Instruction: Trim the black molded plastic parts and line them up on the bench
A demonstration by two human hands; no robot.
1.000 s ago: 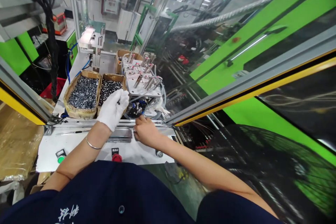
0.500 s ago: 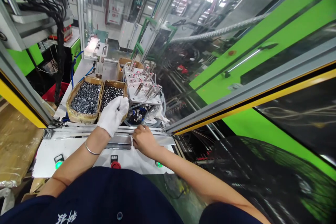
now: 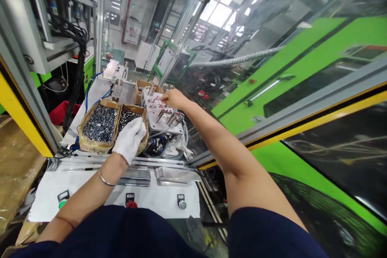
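Observation:
My left hand [image 3: 130, 139], in a white glove, is closed with its fingers curled, above the near edge of a box of small dark parts [image 3: 128, 117]. What lies inside its fingers is hidden. My bare right hand [image 3: 174, 98] reaches out to the metal fixture [image 3: 154, 115], fingertips pinched together at its upper part, among upright pins. Anything between those fingertips is too small to make out. Beside the left box stands another taped box [image 3: 96, 145], filled with small ring-shaped metal parts [image 3: 101, 123].
A smaller cardboard box [image 3: 139, 88] stands behind the fixture. Hoses and a crumpled white cloth [image 3: 173, 147] lie below it. A metal tray [image 3: 175, 175], a red button [image 3: 131, 203] and a green button [image 3: 62, 203] are on the front panel. Yellow-edged frame posts [image 3: 27, 105] flank the opening.
My right hand has moved from the small tray at the front edge forward and up to the fixture. My left hand stays by the parts box. The head view has shifted slightly.

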